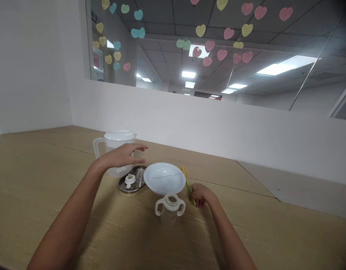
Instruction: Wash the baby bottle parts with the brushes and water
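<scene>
Bottle brush [186, 183], yellow-headed and green-stemmed, gripped in the right hand [200, 195]

Head view: it leans just beside the white plate [164, 178] and two-handled sippy cup [170, 207]; the left hand [122, 156] is open wide against the plastic pitcher [119, 135].

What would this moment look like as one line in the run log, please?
left hand: open, by jug | right hand: holding green brush | nearby: plate, steel tray, two-handled cup
</scene>
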Available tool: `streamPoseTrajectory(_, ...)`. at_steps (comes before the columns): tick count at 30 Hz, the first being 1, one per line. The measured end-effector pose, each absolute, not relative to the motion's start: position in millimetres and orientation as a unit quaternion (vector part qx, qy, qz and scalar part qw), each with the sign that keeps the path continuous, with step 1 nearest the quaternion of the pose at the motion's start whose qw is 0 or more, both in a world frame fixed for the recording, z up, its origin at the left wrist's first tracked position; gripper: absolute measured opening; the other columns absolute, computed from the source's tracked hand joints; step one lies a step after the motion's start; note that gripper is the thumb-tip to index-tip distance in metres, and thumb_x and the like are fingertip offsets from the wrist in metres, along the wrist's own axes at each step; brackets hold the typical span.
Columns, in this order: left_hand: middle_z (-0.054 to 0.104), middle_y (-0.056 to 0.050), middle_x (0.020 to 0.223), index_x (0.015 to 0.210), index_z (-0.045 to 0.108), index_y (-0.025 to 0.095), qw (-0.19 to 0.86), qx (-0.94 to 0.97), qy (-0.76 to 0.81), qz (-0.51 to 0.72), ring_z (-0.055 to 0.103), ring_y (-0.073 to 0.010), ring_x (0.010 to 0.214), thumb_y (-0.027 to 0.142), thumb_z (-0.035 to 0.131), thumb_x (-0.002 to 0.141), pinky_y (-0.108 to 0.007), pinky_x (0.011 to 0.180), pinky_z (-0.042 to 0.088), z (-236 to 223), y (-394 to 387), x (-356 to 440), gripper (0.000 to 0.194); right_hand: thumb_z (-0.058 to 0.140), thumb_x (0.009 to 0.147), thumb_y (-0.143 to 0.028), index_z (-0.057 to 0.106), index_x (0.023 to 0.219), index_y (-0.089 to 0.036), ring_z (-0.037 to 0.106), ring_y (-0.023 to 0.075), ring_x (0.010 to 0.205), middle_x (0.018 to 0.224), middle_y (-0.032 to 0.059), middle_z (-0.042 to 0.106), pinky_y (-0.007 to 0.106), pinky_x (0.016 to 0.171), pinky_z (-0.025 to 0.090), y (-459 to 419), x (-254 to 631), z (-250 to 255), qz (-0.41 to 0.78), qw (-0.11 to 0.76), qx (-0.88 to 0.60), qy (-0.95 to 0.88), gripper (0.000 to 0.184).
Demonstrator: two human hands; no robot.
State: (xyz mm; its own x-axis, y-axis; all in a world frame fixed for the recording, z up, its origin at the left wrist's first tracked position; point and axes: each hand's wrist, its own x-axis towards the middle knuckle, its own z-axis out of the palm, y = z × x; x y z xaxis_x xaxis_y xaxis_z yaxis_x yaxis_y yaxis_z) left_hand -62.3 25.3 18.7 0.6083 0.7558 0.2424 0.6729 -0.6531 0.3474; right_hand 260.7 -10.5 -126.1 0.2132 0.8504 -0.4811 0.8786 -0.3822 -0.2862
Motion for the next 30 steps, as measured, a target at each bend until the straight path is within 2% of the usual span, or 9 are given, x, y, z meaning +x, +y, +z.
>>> streamPoseTrajectory(8, 0.051, -0.006, 0.126, 0.125, 0.046, 0.019, 0.098, 0.890, 0.422, 0.140, 0.048, -0.0228, 0.113, 0.053, 0.046, 0.075, -0.029, 0.093, 0.038, 14, 33, -62, 0.060, 0.058, 0.065, -0.017, 0.055, 0.044, -0.012, 0.061, 0.0197, 0.049, 0.048, 0.0097, 0.061, 0.028, 0.048, 0.049, -11, 259, -129, -0.308, 0.023, 0.767, 0.562, 0.021)
streamPoseTrajectory(13, 0.051, -0.007, 0.125, 0.126, 0.044, 0.017, 0.083, 0.886, 0.442, 0.114, 0.049, -0.0229, 0.111, 0.051, 0.046, 0.075, -0.029, 0.092, 0.039, 10, 40, -60, 0.061, 0.057, 0.069, -0.027, 0.059, 0.051, -0.011, 0.058, 0.0171, 0.044, 0.052, 0.0097, 0.062, 0.025, 0.046, 0.046, -19, 270, -112, -0.245, -0.062, 0.761, 0.598, 0.025)
streamPoseTrajectory(15, 0.052, -0.008, 0.125, 0.127, 0.043, 0.016, 0.073, 0.883, 0.452, 0.101, 0.049, -0.0226, 0.111, 0.049, 0.047, 0.075, -0.028, 0.091, 0.039, 6, 44, -57, 0.061, 0.048, 0.077, -0.030, 0.063, 0.065, -0.010, 0.062, 0.0183, 0.054, 0.065, 0.0121, 0.066, 0.027, 0.054, 0.048, -18, 274, -103, -0.180, -0.127, 0.756, 0.617, 0.027)
streamPoseTrajectory(17, 0.053, -0.009, 0.124, 0.127, 0.044, 0.015, 0.062, 0.880, 0.465, 0.076, 0.050, -0.0220, 0.110, 0.046, 0.048, 0.075, -0.027, 0.091, 0.039, -1, 51, -52, 0.060, 0.036, 0.085, -0.032, 0.064, 0.090, -0.010, 0.064, 0.0210, 0.076, 0.088, 0.0151, 0.067, 0.030, 0.070, 0.048, -13, 272, -98, -0.106, -0.193, 0.747, 0.627, 0.036)
streamPoseTrajectory(19, 0.054, -0.010, 0.123, 0.125, 0.045, 0.013, 0.049, 0.875, 0.479, 0.040, 0.052, -0.0210, 0.109, 0.041, 0.049, 0.076, -0.026, 0.089, 0.040, -12, 61, -45, 0.057, 0.027, 0.089, -0.030, 0.055, 0.113, -0.010, 0.057, 0.0219, 0.101, 0.113, 0.0156, 0.060, 0.033, 0.087, 0.041, -6, 266, -100, -0.048, -0.244, 0.729, 0.637, 0.042)
streamPoseTrajectory(21, 0.057, -0.011, 0.119, 0.122, 0.049, 0.013, 0.037, 0.869, 0.493, 0.007, 0.055, -0.0208, 0.104, 0.033, 0.050, 0.077, -0.025, 0.084, 0.042, -25, 71, -39, 0.049, 0.028, 0.090, -0.028, 0.048, 0.124, -0.011, 0.047, 0.0190, 0.115, 0.127, 0.0126, 0.051, 0.030, 0.097, 0.034, 1, 257, -109, -0.024, -0.269, 0.703, 0.658, 0.043)
streamPoseTrajectory(24, 0.066, -0.014, 0.099, 0.099, 0.064, 0.012, 0.030, 0.862, 0.505, -0.030, 0.061, -0.0240, 0.090, 0.020, 0.052, 0.075, -0.028, 0.073, 0.045, -43, 85, -33, 0.028, 0.033, 0.089, -0.022, 0.049, 0.124, -0.012, 0.045, 0.0146, 0.118, 0.129, 0.0094, 0.050, 0.024, 0.099, 0.030, 9, 246, -126, -0.026, -0.269, 0.671, 0.691, 0.040)
streamPoseTrajectory(27, 0.067, -0.014, 0.086, 0.080, 0.066, 0.010, 0.030, 0.857, 0.511, -0.056, 0.063, -0.0242, 0.081, 0.014, 0.053, 0.076, -0.029, 0.068, 0.045, -57, 94, -31, 0.014, 0.034, 0.088, -0.019, 0.055, 0.118, -0.011, 0.051, 0.0155, 0.110, 0.121, 0.0105, 0.057, 0.022, 0.095, 0.033, 12, 242, -135, -0.030, -0.257, 0.676, 0.690, 0.037)
streamPoseTrajectory(30, 0.064, -0.009, 0.091, 0.089, 0.062, 0.011, 0.033, 0.852, 0.518, -0.066, 0.061, -0.0188, 0.083, 0.021, 0.053, 0.084, -0.032, 0.072, 0.048, -70, 103, -30, 0.015, 0.038, 0.086, -0.018, 0.060, 0.112, -0.010, 0.056, 0.0178, 0.103, 0.112, 0.0114, 0.062, 0.022, 0.089, 0.036, 11, 243, -134, -0.024, -0.241, 0.702, 0.670, 0.034)
